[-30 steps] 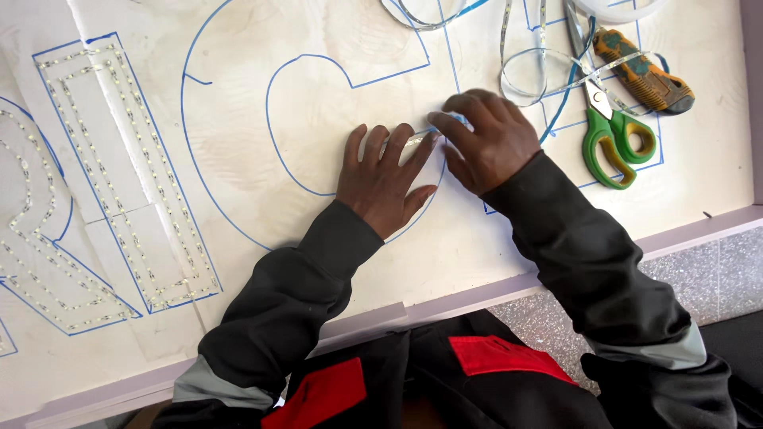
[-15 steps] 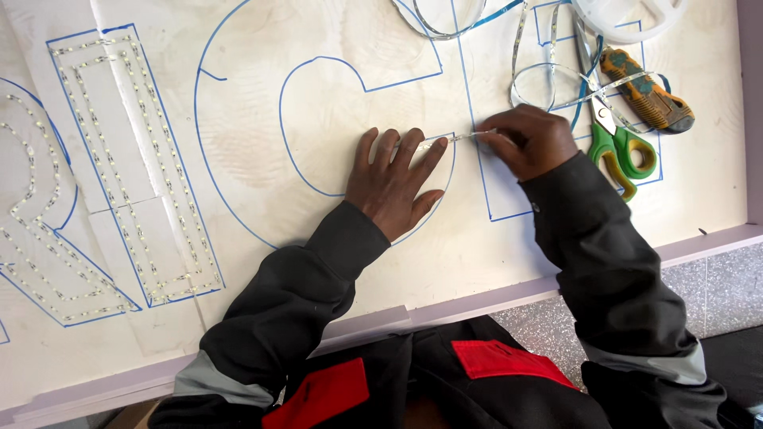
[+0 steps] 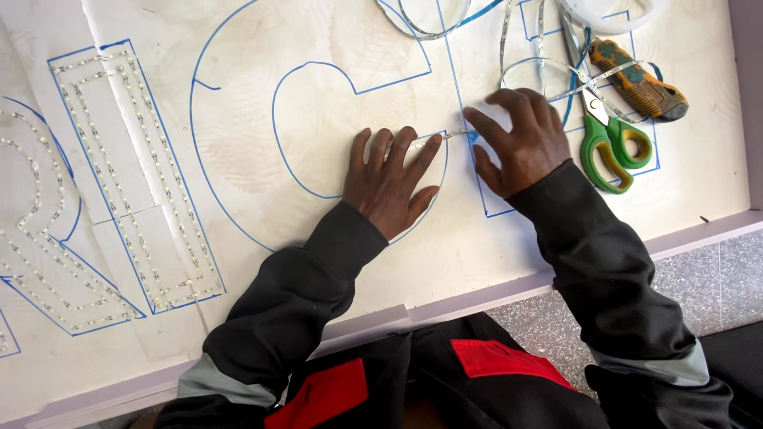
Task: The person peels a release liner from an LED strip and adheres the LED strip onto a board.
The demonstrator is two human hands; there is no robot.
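Note:
My left hand point(image 3: 389, 179) lies flat, fingers spread, on a white sign board point(image 3: 334, 103) with large blue letter outlines, pressing down the end of a thin light strip point(image 3: 455, 134). My right hand point(image 3: 520, 139) hovers just to its right with fingers spread, one fingertip touching the strip near a blue vertical line. The strip runs between the two hands. Loose coils of the same strip point(image 3: 548, 67) lie beyond my right hand.
Green-handled scissors point(image 3: 604, 139) and an orange-and-black utility knife point(image 3: 636, 75) lie at the right among the coils. A white roll point(image 3: 612, 12) sits at the top edge. Letters at the left point(image 3: 127, 183) are filled with rows of strip lights. The board's lilac rim point(image 3: 477, 298) runs along the front.
My right hand slid rightward away from the left hand, drawing the strip out along the board, then opened its fingers. The left hand stayed pressed in place.

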